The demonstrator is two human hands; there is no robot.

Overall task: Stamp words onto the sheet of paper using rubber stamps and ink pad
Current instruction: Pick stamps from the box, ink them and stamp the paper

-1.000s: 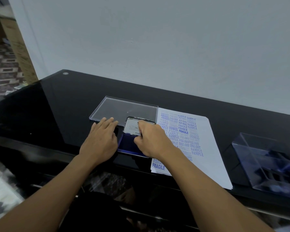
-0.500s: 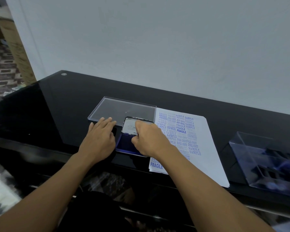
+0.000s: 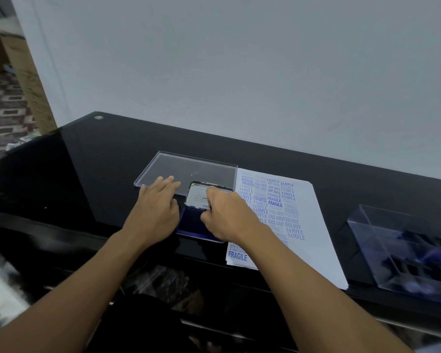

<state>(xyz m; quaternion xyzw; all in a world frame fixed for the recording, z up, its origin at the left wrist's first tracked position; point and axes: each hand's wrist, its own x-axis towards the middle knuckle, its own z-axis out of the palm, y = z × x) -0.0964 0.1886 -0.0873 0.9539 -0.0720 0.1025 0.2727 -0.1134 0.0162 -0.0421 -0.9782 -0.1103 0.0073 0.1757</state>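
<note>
Resting left grip (image 3: 154, 212) flat, fingers straight, beside the open ink pad (image 3: 192, 222) on the tabletop (image 3: 99, 174). Curling right grip (image 3: 225, 215) over the blue pad; cannot tell what's held. Right alongside the stamped sheet of paper (image 3: 316, 225).

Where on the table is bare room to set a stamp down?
Bare table lies left of the clear lid, out to the far-left corner. A strip runs between the sheet of paper and the clear box. Crowded: left hand and right hand at the ink pad.
</note>
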